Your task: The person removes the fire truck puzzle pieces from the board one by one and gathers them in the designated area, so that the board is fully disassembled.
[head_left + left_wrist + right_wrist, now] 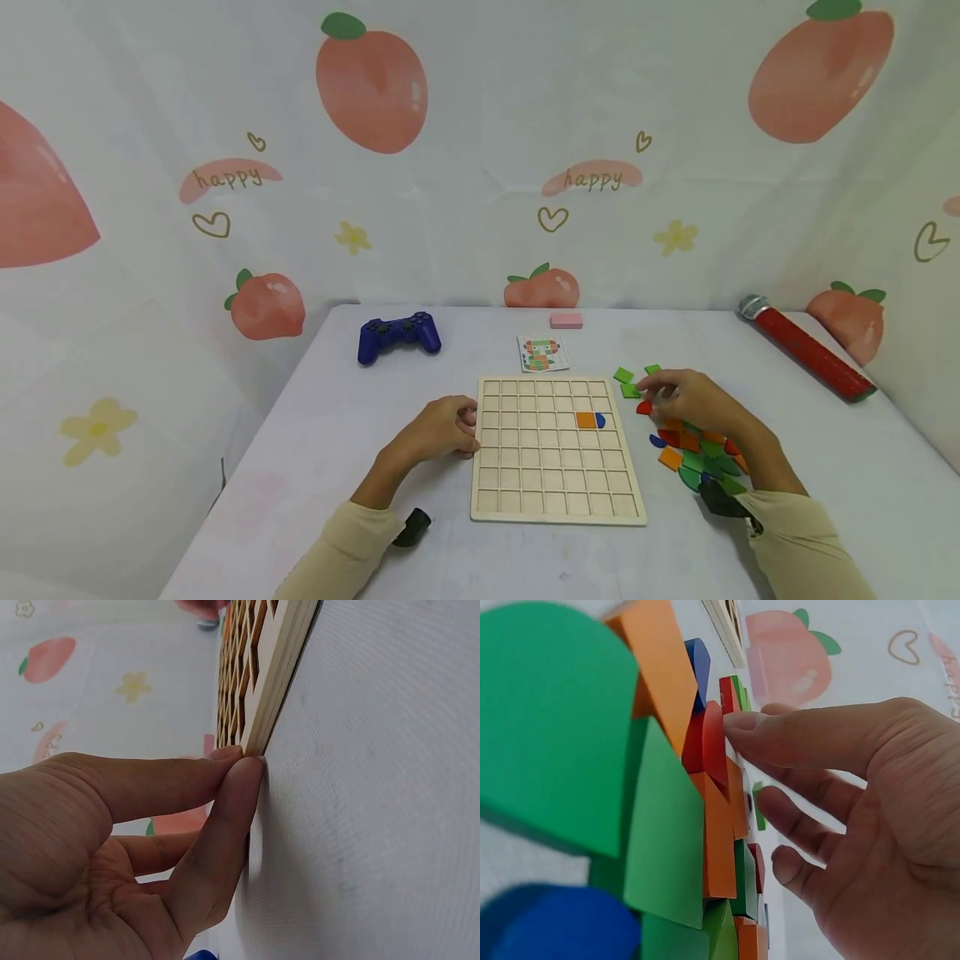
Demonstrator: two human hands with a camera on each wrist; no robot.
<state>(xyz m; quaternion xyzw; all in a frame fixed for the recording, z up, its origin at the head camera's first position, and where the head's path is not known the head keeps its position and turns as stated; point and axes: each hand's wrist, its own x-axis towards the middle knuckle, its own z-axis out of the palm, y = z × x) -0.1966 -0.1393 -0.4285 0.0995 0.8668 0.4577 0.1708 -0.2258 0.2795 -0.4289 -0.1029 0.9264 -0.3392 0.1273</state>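
Beige sleeves [337, 546] reach in across the near edge of the worktop [517, 567] as I follow the two hands from afar. At centre lies the gridded wooden board [532, 478], flat, its left edge pinched between thumb and finger of the left hand [442, 429]. Beyond the board's right edge, the right hand [697, 404] hangs over loose coloured pieces [688, 442], fingers loosely bent and apart, nothing visible between them; whether the thumb touches the nearby red piece [644, 407], I cannot tell. By my reading, work is at an early stage: one orange square [586, 421] and one blue half-circle [600, 421] sit side by side near the board's right edge, while the other cells in view are bare and most pieces remain off it. Past the board's far edge rests a printed pattern card [543, 355]; a blue game controller [400, 335] occupies the worktop's far left corner.
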